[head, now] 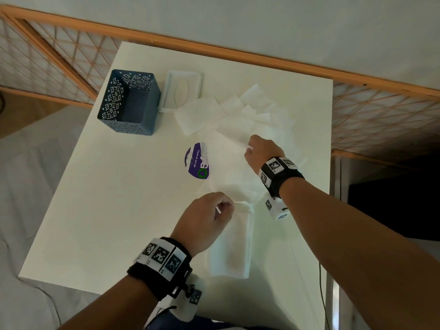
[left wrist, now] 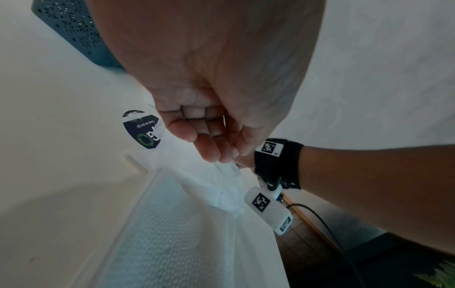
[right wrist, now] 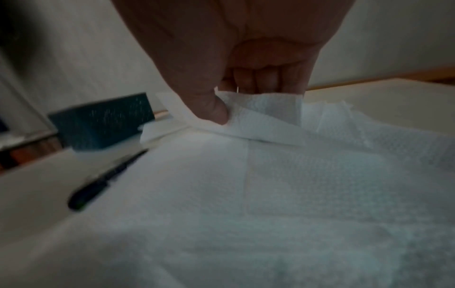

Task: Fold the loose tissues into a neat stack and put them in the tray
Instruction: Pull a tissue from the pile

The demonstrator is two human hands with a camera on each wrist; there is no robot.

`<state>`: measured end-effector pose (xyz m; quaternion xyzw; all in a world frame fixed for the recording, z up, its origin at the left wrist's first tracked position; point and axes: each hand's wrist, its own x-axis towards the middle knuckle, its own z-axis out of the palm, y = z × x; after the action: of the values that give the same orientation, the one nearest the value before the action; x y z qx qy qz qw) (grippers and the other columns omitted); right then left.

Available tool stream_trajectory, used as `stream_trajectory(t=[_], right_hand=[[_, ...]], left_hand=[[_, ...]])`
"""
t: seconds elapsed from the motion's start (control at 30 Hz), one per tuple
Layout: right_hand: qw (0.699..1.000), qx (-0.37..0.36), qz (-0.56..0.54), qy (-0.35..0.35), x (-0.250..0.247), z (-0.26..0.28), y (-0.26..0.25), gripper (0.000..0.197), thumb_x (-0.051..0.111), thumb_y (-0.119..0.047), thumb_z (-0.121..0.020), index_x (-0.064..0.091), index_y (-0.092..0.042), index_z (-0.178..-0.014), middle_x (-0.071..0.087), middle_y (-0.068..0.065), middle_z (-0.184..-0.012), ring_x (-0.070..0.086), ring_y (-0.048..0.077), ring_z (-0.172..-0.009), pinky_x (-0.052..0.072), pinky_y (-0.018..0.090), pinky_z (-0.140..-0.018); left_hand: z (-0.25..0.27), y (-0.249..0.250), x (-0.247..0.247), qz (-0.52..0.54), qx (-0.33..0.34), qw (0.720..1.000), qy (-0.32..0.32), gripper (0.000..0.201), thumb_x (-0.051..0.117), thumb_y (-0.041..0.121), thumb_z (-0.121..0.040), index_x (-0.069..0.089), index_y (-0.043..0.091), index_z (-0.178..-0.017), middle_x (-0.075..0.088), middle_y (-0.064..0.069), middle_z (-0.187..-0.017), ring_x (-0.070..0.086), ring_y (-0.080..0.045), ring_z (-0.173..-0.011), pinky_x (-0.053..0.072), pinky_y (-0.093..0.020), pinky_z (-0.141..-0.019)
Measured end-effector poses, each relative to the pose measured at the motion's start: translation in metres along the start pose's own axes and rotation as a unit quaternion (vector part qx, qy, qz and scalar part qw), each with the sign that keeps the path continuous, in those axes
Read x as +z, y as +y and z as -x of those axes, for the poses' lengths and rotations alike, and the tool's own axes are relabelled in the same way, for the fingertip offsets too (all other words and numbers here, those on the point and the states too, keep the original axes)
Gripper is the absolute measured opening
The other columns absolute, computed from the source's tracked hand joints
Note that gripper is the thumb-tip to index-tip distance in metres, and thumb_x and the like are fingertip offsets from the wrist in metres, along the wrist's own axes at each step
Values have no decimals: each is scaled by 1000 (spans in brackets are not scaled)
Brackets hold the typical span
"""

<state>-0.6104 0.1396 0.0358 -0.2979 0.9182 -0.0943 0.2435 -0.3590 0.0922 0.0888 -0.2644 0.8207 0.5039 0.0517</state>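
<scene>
Both hands pinching one tissue (head: 228,163) beside the purple sticker (head: 197,160): left hand (head: 207,220) gripping its near corner, right hand (head: 259,151) its far edge; sheet looking light, limp, tear-prone; corner holds seeming best; blue tray (head: 129,102) standing beyond the sticker.

We see a white counter (head: 100,210) set against a pale, plain wall (head: 262,25). Between them runs an orange wooden frame (head: 214,47) filled with a lattice of thin wires (head: 35,51), continuing on the right side of the counter. To the left lies a light grey floor (head: 28,186). On the right we look into a dark, shadowed space (head: 392,198). The light is soft and dim.
</scene>
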Motion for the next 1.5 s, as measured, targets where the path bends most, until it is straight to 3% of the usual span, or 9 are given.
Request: stream_trajectory(t=[0.27,0.33,0.4,0.5,0.6,0.73,0.93,1.13,1.5], right_hand=[[967,6,-252,-26,-33,50,-10,29,57,-22,-95,38,-15,-73,38,1,-66,34,22,-60,29,34,-57],[940,32,-340,-21,-44,64,-13,25,59,-20,-96,53,-2,-80,49,20,-73,47,35,-66,42,41,-65],[893,85,-441,-32,-52,74,-14,36,66,-29,-89,63,5,-100,59,32,-98,57,45,-90,49,46,-87],[808,160,-564,-61,-55,81,-10,18,69,-30,-79,68,-13,-85,64,10,-87,59,30,-88,46,39,-83],[695,178,-684,-133,-57,86,-1,49,76,-26,-67,73,-9,-113,67,18,-113,63,38,-103,51,50,-94],[621,134,-756,-158,-58,89,4,39,54,-19,-85,68,-7,-119,71,16,-106,68,38,-97,59,47,-87],[729,129,-671,-51,-43,85,4,7,67,-14,-86,66,-14,-93,68,10,-95,66,28,-78,53,39,-75],[862,93,-499,3,-29,84,10,43,67,-24,-91,60,-36,-131,62,-2,-81,56,19,-71,51,37,-67],[876,74,-477,-5,-17,99,5,36,65,-11,-96,70,-28,-127,62,-7,-84,60,8,-73,49,25,-69]], left_hand=[[-37,-5,-7,114,-90,987,65,11,66,30,-95,72,28,-87,73,12,-84,69,-13,-78,54,-34,-80],[-45,-4,-9,141,-107,982,68,10,67,27,-95,72,22,-88,74,4,-85,69,-12,-73,54,-35,-80],[-51,-3,-12,162,-121,977,66,10,67,25,-98,72,16,-95,75,-1,-87,69,-10,-71,54,-34,-78],[-58,-3,-17,198,-129,968,80,28,67,42,-99,67,17,-111,74,2,-97,71,-11,-83,53,-34,-78],[-65,-1,-26,277,-153,942,115,52,66,66,-88,63,21,-112,67,1,-105,66,-16,-97,57,-39,-93],[-70,8,-34,431,-168,885,56,55,61,67,-89,66,21,-119,73,11,-120,67,-11,-114,48,-36,-106],[-70,12,-26,379,-167,899,146,28,71,48,-91,62,22,-97,66,5,-88,61,-16,-80,49,-34,-77],[-63,2,-29,339,-175,902,202,47,74,32,-82,55,23,-124,79,-3,-103,76,-30,-95,63,-55,-88],[-45,-12,-31,191,-90,957,199,81,79,22,-92,33,37,-157,67,6,-113,68,-9,-98,54,-12,-76]])
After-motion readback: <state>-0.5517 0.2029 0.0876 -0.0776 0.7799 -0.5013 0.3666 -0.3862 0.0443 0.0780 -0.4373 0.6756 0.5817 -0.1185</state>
